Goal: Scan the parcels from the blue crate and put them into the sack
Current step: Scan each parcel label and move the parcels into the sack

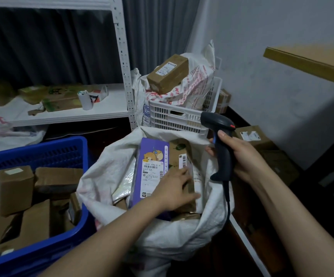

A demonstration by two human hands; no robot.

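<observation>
Left hand (pixel 173 189) inside sack (pixel 102 168), fingers (pixel 190 195) flat and loose on brown parcel (pixel 174 154) beside purple box (pixel 152 156). Both lie lengthwise, pointing away from person. Right hand (pixel 242 156) grips scanner (pixel 221 144). Crate (pixel 42 145) lies left, nearer left hand: likely next reach.

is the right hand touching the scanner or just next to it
Touching. The head view shows the right hand wrapped round the handle of the scanner, with its fingers curled across the front.

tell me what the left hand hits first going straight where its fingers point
The left hand likely slides over the brown cardboard parcel into the right wall of the white woven sack; depth unclear.
</observation>
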